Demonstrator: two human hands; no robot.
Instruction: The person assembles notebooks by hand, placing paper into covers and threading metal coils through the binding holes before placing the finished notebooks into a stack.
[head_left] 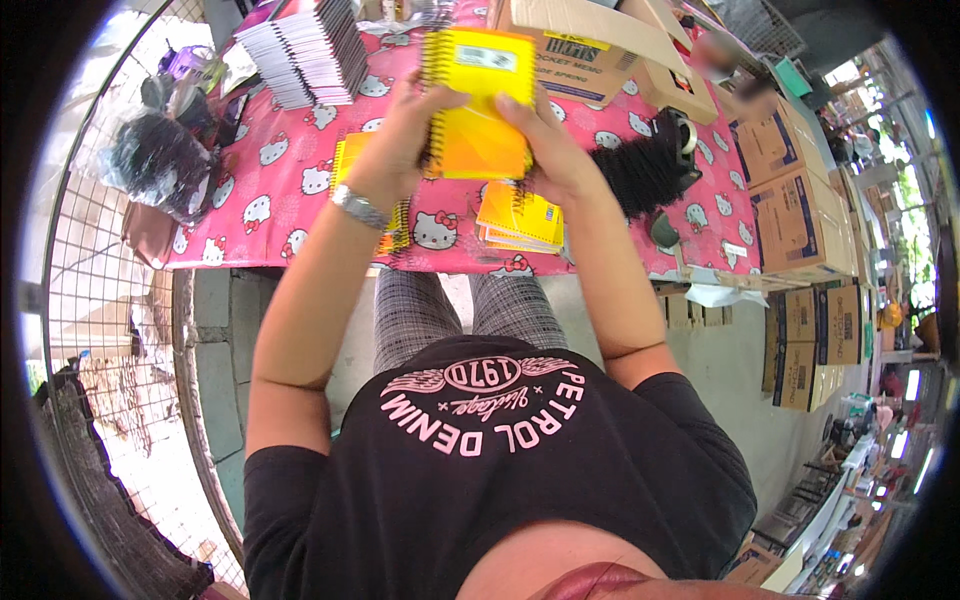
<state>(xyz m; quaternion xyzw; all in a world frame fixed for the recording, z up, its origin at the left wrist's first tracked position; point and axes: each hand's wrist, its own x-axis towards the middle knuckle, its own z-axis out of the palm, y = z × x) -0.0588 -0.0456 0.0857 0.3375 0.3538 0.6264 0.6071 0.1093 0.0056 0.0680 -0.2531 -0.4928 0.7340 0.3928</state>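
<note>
Above the table, both hands grip yellow spiral notebooks (478, 135), apparently a small stack, with a white label on the top cover. My left hand (405, 140) closes round the black coil side, its thumb on the cover. On the opposite edge, my right hand (553, 145) is wrapped too, its thumb pressing the front. Below on the table lie more yellow notebooks (535, 216), fanned slightly near the front edge. Another group of yellow notebooks (350, 152) sits beside my left forearm and is partly hidden by it.
A pink patterned tablecloth (268, 205) covers the table. Tall piles of notebooks (305, 55) stand back left, near a black plastic bag (160, 165). An opened carton (575, 65) is at the back. Black binding coils (640, 170) lie right; stacked cartons (790, 220) stand beyond.
</note>
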